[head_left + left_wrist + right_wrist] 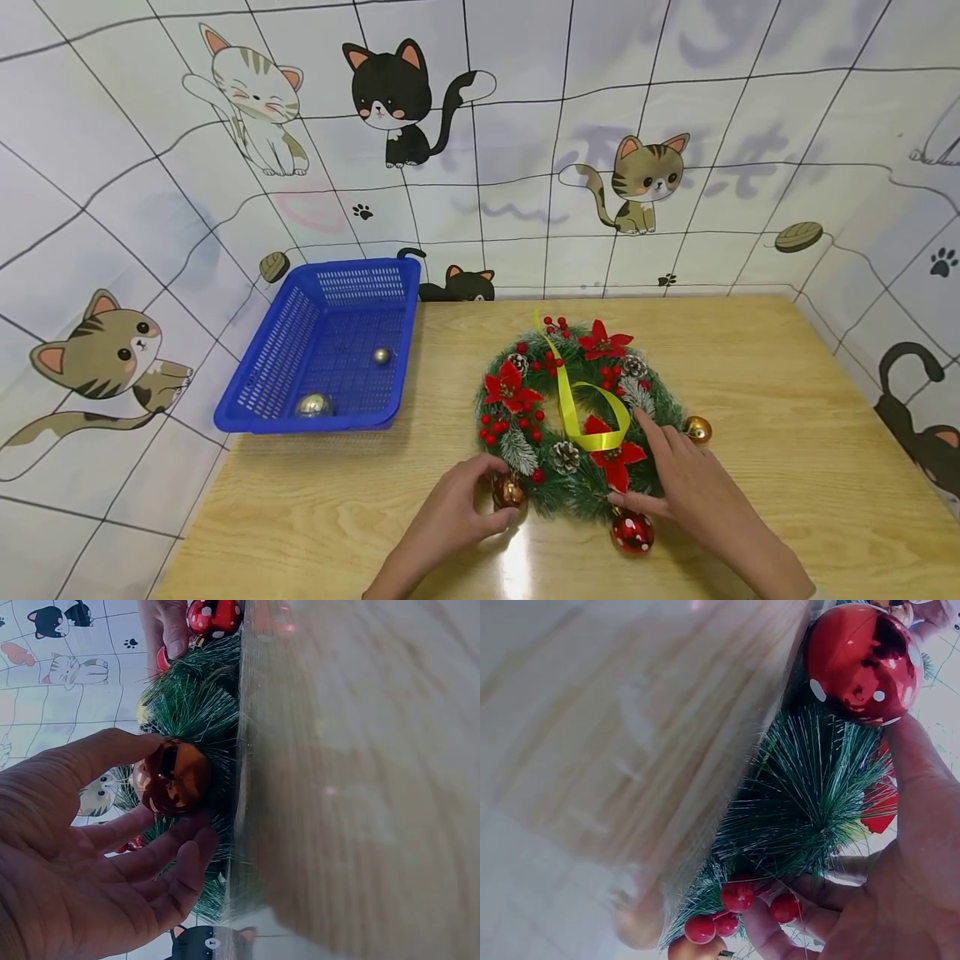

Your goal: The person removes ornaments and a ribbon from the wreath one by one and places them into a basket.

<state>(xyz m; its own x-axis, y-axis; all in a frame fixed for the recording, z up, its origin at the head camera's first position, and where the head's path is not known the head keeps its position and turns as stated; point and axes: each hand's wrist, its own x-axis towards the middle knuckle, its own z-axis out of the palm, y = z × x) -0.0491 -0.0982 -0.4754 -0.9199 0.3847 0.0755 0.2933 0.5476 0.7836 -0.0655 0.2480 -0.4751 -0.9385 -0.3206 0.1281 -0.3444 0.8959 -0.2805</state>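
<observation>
A green wreath lies on the table, trimmed with red poinsettias, berries, pinecones and a yellow ribbon. At its front left edge hangs a copper bauble. My left hand holds this bauble between thumb and curved fingers; in the left wrist view the thumb touches the bauble's top. My right hand rests on the wreath's right front, fingers stretched and thumb spread apart. Beside that thumb is a red bauble with white dots. A gold bauble sits at the wreath's right edge.
A blue plastic basket stands at the back left of the table, with a larger silvery bauble and a smaller one inside. Behind the wooden table rises a wall with cat drawings.
</observation>
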